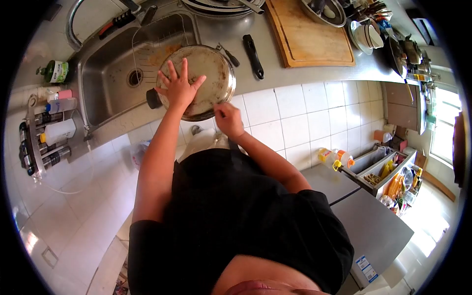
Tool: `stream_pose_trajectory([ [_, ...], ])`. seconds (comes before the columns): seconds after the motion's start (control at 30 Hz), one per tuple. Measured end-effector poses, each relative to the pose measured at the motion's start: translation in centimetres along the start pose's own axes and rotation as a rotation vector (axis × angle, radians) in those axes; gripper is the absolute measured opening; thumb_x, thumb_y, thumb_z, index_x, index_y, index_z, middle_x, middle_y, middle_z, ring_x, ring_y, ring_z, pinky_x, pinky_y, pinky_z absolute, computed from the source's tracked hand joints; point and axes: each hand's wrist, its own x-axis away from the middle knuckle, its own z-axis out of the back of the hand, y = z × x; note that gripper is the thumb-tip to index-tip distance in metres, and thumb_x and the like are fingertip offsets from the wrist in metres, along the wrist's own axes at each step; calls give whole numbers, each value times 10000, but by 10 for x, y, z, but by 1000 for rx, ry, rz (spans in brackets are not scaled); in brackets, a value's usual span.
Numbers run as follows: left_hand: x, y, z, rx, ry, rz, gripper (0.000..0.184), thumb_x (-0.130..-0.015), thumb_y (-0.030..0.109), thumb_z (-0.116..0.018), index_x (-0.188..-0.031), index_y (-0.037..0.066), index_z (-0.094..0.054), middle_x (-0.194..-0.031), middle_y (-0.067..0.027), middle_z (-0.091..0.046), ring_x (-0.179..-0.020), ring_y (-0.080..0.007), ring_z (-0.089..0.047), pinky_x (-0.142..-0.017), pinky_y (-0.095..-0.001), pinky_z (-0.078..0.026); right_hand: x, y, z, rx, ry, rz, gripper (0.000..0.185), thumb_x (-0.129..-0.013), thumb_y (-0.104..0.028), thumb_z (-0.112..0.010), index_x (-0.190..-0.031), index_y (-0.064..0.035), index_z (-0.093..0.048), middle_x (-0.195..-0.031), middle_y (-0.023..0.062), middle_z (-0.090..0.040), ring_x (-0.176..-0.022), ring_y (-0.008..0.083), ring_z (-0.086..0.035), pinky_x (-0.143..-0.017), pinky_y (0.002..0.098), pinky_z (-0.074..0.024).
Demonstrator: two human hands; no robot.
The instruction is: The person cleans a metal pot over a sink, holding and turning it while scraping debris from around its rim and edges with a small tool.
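A round, stained metal pan point(211, 73) leans bottom-up against the front edge of the sink counter. My left hand point(181, 89) lies on its base with the fingers spread wide. A short black grip point(153, 98) sticks out at the pan's left side. My right hand point(228, 120) is closed at the lower right rim of the pan; what its fingers hold, if anything, is hidden. Just beyond the pan's right edge lies a small dark-handled tool point(231, 58). A separate long black handle point(253, 56) rests on the counter further right.
To the left is a steel sink point(105, 83) with a wire rack and a faucet point(73, 29). A wooden cutting board point(312, 39) occupies the counter at right, with a metal bowl point(334, 14) and stacked bowls point(368, 37) beyond. Bottles point(59, 132) stand at left.
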Motion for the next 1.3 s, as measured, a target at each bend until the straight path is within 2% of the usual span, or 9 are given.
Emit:
stream_pose_trajectory([
  [0.1,1,-1,-2,-14,30,-13,865,-735,783,-434,-1448,355,-195,-1533,-127,-67,-1364,-481,-18,-948,-758,-59,6,-7,-12,-60,-133,85,87,-747,30,-615,-816,-20,-593,-722,168,-584,-640,371,-584,-559,398,-478],
  [0.27,0,2,4,-22,-9,-4,875,-727,791,-430,-1448,356,-194,-1534,-121,-66,-1366,-471,-28,-960,-747,-76,-19,42,30,-68,58,-143,101,-762,58,-620,-829,-18,-615,-777,130,-617,-709,275,-606,-620,310,-480],
  [0.47,-2,2,5,-54,-71,17,891,-721,801,-425,-1453,366,-160,-1538,-108,-35,-1368,-468,-11,-966,-744,-84,5,59,19,-168,-119,-81,111,-773,53,-610,-825,-45,-600,-803,107,-611,-759,294,-593,-655,344,-479],
  [0.73,-4,0,6,-5,-118,7,908,-723,818,-397,-1460,363,-126,-1541,-97,19,-1373,-458,66,-963,-743,-22,-14,50,27,-187,17,-147,108,-758,55,-609,-834,-21,-599,-765,123,-600,-703,299,-598,-607,336,-478],
  [0.8,-4,0,6,-33,-72,-9,889,-728,801,-416,-1455,365,-147,-1537,-115,-30,-1366,-478,16,-952,-754,-73,-4,42,23,-224,-95,25,93,-754,42,-609,-808,-32,-592,-754,133,-582,-681,320,-578,-591,359,-467],
  [0.93,-2,-2,2,-41,-49,-26,885,-727,796,-424,-1452,363,-158,-1535,-124,-53,-1361,-491,-15,-948,-758,-97,-13,38,29,-172,48,-196,75,-753,27,-623,-794,-25,-588,-731,134,-572,-660,316,-574,-581,354,-464],
  [1.07,-3,1,7,-30,-56,-28,891,-725,795,-429,-1453,361,-154,-1534,-126,-54,-1361,-491,-4,-950,-756,-97,-7,31,24,-238,-19,-14,42,-764,9,-619,-787,-13,-591,-706,144,-568,-628,322,-576,-552,345,-460],
  [1.2,-1,-1,5,-45,-71,-13,884,-733,786,-433,-1453,355,-156,-1535,-127,-41,-1362,-488,0,-951,-754,-98,-20,41,33,-149,12,-185,29,-758,-11,-626,-772,-17,-600,-742,141,-588,-688,331,-596,-594,361,-484],
  [1.3,-1,1,6,-50,-63,-24,877,-738,782,-432,-1453,352,-163,-1534,-131,-34,-1362,-487,-2,-950,-755,-98,-6,41,27,-197,-161,-9,64,-762,10,-609,-810,-30,-599,-774,126,-613,-677,323,-603,-597,355,-493],
])
